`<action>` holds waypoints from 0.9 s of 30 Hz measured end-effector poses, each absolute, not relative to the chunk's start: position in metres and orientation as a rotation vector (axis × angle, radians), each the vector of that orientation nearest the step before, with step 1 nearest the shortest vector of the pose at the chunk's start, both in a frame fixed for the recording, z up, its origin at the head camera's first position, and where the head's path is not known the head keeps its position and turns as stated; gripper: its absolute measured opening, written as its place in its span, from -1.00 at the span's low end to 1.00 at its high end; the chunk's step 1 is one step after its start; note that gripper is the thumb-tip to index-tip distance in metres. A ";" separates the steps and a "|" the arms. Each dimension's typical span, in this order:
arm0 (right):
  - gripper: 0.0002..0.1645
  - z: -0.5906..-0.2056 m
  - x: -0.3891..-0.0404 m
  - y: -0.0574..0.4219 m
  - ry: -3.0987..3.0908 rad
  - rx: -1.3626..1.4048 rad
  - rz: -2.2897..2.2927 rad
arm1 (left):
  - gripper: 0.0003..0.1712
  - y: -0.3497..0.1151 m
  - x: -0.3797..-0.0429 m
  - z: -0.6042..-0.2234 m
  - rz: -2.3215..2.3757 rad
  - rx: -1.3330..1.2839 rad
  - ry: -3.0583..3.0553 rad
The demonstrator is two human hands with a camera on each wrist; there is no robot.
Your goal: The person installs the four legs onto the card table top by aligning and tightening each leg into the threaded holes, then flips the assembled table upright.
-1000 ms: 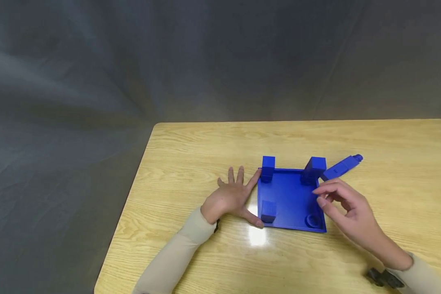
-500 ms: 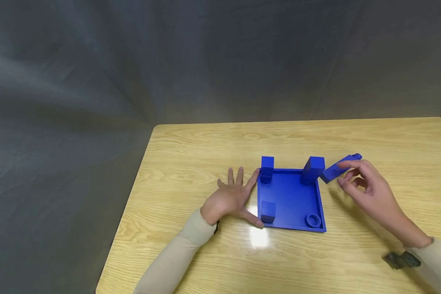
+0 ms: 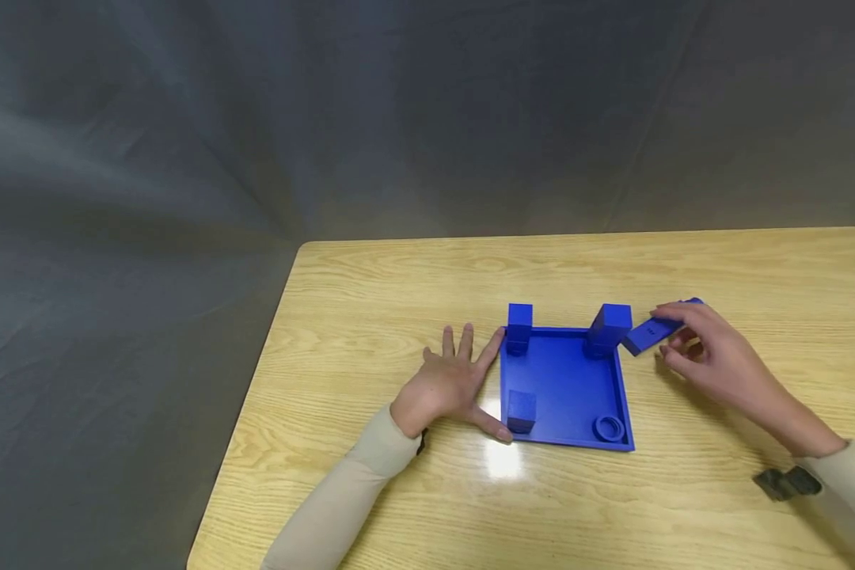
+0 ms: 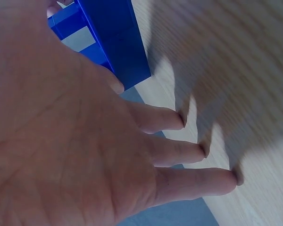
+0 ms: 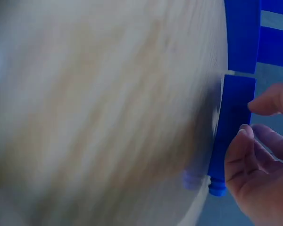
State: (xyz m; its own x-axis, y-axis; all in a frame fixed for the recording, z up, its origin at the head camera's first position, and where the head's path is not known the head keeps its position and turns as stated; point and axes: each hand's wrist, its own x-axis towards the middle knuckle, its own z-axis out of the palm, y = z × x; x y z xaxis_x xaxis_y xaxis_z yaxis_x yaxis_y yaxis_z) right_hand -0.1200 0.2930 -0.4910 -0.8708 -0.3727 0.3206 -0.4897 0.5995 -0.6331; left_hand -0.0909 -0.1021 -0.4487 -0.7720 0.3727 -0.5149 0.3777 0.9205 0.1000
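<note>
A blue square panel (image 3: 568,388) with a raised rim lies on the table, like a small upside-down tabletop. Blue square legs stand in its corners: back left (image 3: 519,326), back right (image 3: 611,326) and front left (image 3: 521,410). At the front right corner is a bare round socket (image 3: 609,428). My left hand (image 3: 445,385) lies spread beside the panel, thumb and index finger against its left side. A loose blue leg (image 3: 644,336) with a round knobbed end lies right of the panel. My right hand (image 3: 712,356) bends over it, index fingertip on or just above its far side, thumb apart.
The light wood table (image 3: 399,285) extends around the panel on all sides. A dark grey curtain (image 3: 470,119) hangs behind the far edge and along the left. Black wrist gear (image 3: 787,481) sits below the right sleeve.
My right hand has moved right and away from the panel's front right socket to the loose leg. The left hand has stayed in place.
</note>
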 end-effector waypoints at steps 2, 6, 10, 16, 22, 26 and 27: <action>-0.22 -0.491 -0.121 0.295 -2.689 0.737 1.077 | 0.88 -0.102 -0.091 -0.449 -0.012 0.540 2.532; -0.21 -0.490 -0.124 0.298 -2.719 0.769 0.952 | 0.88 -0.102 -0.091 -0.451 -0.001 0.547 2.527; -0.29 -0.487 -0.129 0.298 -2.739 0.783 0.841 | 0.88 -0.102 -0.091 -0.451 -0.007 0.544 2.525; -0.53 -0.481 -0.129 0.300 -2.845 0.698 0.769 | 0.88 -0.103 -0.091 -0.451 -0.018 0.543 2.530; -0.66 -0.478 -0.123 0.300 -2.899 0.563 0.865 | 0.88 -0.104 -0.091 -0.451 -0.001 0.546 2.537; -0.65 -0.477 -0.118 0.303 -2.864 0.495 0.964 | 0.88 -0.105 -0.090 -0.452 0.009 0.548 2.536; -0.65 -0.477 -0.117 0.304 -2.861 0.476 0.988 | 0.88 -0.105 -0.090 -0.452 0.009 0.548 2.536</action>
State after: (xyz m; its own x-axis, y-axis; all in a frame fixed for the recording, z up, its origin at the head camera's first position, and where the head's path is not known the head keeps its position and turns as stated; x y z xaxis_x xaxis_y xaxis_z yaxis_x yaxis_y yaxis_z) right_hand -0.1171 0.3040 -0.4766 -0.9488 -0.2645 0.1726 -0.3147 0.7442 -0.5892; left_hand -0.0898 -0.1047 -0.4519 -0.7716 0.3842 -0.5070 0.3806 0.9174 0.1160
